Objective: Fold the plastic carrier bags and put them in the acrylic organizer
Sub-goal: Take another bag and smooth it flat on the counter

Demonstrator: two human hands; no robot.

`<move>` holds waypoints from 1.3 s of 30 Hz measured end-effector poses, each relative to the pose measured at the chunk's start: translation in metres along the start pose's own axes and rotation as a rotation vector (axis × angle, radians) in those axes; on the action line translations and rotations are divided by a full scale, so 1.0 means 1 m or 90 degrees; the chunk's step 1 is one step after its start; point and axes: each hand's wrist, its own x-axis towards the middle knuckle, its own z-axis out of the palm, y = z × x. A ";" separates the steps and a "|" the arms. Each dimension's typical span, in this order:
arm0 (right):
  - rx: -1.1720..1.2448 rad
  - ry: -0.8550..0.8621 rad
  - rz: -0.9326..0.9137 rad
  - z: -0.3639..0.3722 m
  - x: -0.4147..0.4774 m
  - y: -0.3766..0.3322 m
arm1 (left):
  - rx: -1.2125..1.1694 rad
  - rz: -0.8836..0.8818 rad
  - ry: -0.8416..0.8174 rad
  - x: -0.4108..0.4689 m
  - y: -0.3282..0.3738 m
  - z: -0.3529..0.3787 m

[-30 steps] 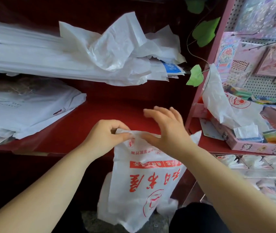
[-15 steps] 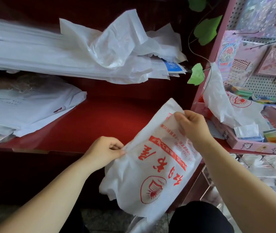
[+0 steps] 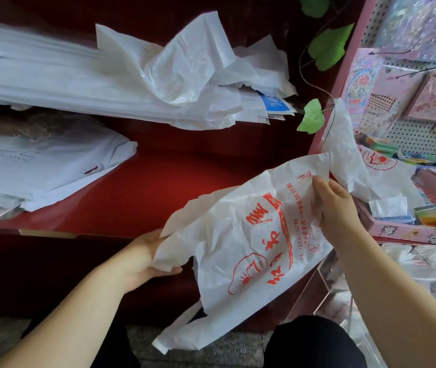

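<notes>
Bag: white printed carrier bag (image 3: 251,245) stretched mid-air at 5 o'clock, over the red counter (image 3: 158,187) edge | Hands: our left hand (image 3: 145,258) pinches its handle end, our right hand (image 3: 336,208) clamps the bottom edge | Organizer: acrylic organizer (image 3: 344,282) at 4 o'clock | Risk: slippery film may slip loose; trapped air could spoil the fold.

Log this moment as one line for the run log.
step: folding | left hand: grip on bag handle end | right hand: grip on bag's bottom edge | bag: held in air, unfolded | organizer: lower right, bag not in
</notes>
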 end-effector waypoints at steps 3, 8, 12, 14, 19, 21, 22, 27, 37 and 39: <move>-0.004 0.026 0.004 -0.005 0.000 0.001 | 0.065 -0.010 0.023 -0.002 0.004 -0.006; -0.032 0.118 -0.003 -0.025 0.007 0.003 | 0.262 -0.001 0.120 0.008 0.023 -0.037; -0.057 0.109 -0.018 -0.025 0.005 0.006 | 0.305 -0.030 0.107 0.011 0.040 -0.058; -0.061 0.114 -0.013 -0.022 0.004 0.004 | 0.259 -0.039 0.058 0.010 0.048 -0.063; -0.043 0.114 0.033 -0.029 0.004 0.000 | 0.002 0.089 0.052 0.006 0.050 -0.075; -0.079 0.087 0.051 -0.027 0.001 0.003 | 0.107 0.152 0.088 0.009 0.046 -0.069; -0.096 0.070 0.054 -0.024 0.000 0.005 | 0.187 0.182 0.102 0.011 0.045 -0.062; -0.091 -0.012 0.076 0.002 0.004 0.011 | 0.476 0.238 0.033 0.044 0.047 -0.021; -0.085 -0.006 0.132 0.021 0.057 0.032 | 0.664 0.276 0.149 0.126 0.106 -0.022; -0.151 0.006 0.121 0.028 0.076 0.038 | 0.723 0.297 0.226 0.152 0.118 -0.020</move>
